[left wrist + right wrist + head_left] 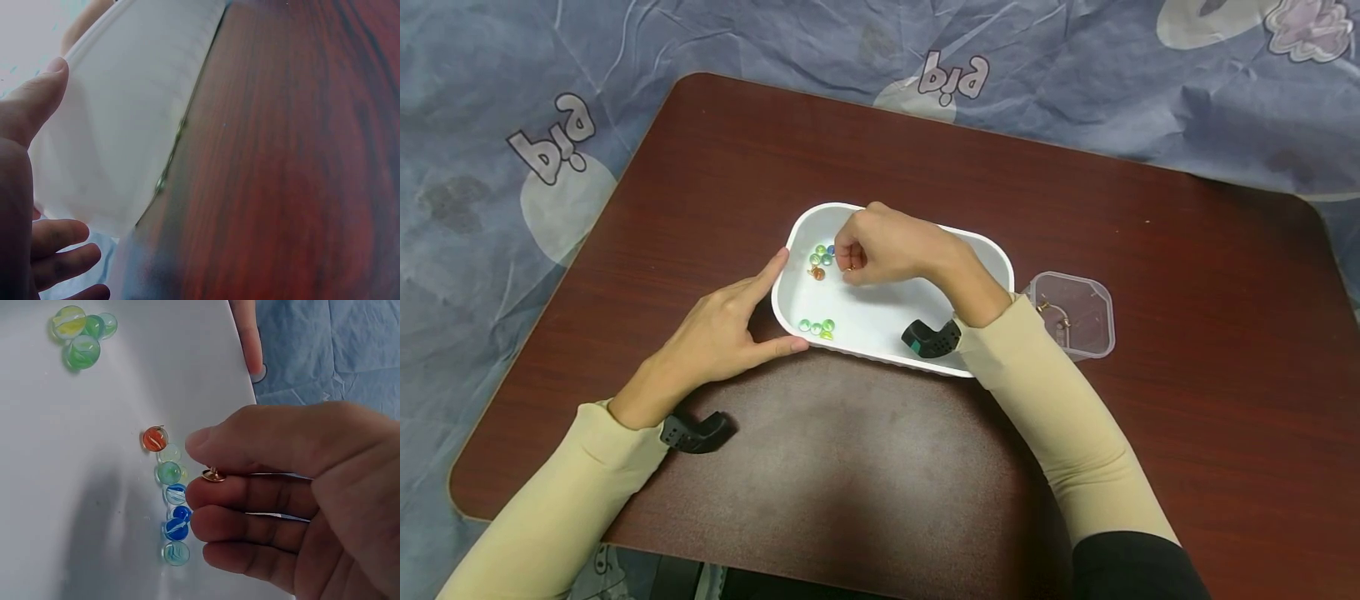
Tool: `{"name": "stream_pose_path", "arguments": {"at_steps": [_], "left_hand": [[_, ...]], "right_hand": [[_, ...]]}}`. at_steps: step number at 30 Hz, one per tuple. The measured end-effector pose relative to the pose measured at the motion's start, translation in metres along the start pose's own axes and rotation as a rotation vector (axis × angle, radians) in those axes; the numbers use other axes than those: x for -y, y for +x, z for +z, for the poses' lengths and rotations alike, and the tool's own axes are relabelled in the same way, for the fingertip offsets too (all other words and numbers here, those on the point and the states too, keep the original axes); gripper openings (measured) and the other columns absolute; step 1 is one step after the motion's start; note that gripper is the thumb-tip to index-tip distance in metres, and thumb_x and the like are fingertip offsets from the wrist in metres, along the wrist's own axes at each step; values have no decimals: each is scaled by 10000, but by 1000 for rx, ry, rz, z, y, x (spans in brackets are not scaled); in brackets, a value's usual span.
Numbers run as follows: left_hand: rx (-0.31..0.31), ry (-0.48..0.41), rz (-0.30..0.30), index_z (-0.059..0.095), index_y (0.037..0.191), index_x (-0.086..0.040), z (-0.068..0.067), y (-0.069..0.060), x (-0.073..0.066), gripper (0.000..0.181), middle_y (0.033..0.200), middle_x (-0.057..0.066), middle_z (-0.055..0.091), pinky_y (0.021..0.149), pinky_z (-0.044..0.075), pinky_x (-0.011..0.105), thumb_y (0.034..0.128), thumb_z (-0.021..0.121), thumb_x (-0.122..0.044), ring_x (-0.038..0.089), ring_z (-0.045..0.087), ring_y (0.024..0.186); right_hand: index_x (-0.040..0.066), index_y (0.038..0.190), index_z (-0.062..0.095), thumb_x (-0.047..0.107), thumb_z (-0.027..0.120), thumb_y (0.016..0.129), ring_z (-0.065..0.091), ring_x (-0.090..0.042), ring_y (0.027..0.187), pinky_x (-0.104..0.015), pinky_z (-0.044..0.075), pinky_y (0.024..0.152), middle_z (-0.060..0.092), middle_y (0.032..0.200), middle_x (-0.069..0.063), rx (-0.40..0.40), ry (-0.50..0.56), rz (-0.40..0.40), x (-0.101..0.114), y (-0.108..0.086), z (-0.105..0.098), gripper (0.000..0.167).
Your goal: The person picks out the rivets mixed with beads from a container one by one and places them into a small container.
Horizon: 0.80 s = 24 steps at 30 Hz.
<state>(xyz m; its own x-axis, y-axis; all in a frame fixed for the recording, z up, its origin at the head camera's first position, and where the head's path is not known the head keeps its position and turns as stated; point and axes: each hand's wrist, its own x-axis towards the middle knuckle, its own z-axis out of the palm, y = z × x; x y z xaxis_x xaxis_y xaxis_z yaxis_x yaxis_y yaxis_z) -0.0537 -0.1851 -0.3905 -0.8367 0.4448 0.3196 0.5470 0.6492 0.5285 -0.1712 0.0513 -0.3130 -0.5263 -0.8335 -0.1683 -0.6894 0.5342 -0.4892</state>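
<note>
My right hand (891, 242) is over the white tray (880, 325), pinching a small gold thumbtack (214, 475) between thumb and index finger, its flat head resting on the index finger. Below the fingertips lies a line of glass marbles, among them a blue marble (177, 529) and an orange marble (155, 439), with a small metallic bit beside the orange one. Several green and yellow marbles (828, 325) sit apart near the front left corner. My left hand (718, 333) touches the tray's left end, thumb on the near rim and fingers extended along the side.
A clear plastic box (1093, 287) stands just right of the tray, partly behind my right forearm, with a few gold metal pieces inside. Both stand on a dark reddish-brown wooden table (737, 167). Blue patterned cloth (775, 37) lies beyond the table edge.
</note>
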Motion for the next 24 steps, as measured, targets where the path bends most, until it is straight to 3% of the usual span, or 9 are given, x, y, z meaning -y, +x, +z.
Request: {"name": "stream_pose_path", "arguments": {"at_steps": [5,10,24], "left_hand": [[-3,-3,5,237,1575,-83,0,0,0,1020,1437,219,495,967,460,523,853,535,-739,356,546,1252],[5,-4,-5,235,1576,-87,0,0,0,1011,1441,215,492,967,462,522,852,621,-677,356,545,1252],[18,3,-17,232,1577,-88,-1,0,0,1015,1434,215,500,967,461,521,840,702,-604,354,550,1247]], "right_hand": [[86,777,684,23,709,787,562,-123,668,-256,470,656,623,709,-3,-21,-22,-14,4,-3,-2,68],[68,800,702,11,722,790,583,-134,688,-258,482,672,642,731,-17,-51,-35,-30,6,-7,-5,61],[18,867,739,-8,716,812,602,-180,747,-293,495,716,672,783,-50,-59,-78,8,13,-14,-12,65]]}}
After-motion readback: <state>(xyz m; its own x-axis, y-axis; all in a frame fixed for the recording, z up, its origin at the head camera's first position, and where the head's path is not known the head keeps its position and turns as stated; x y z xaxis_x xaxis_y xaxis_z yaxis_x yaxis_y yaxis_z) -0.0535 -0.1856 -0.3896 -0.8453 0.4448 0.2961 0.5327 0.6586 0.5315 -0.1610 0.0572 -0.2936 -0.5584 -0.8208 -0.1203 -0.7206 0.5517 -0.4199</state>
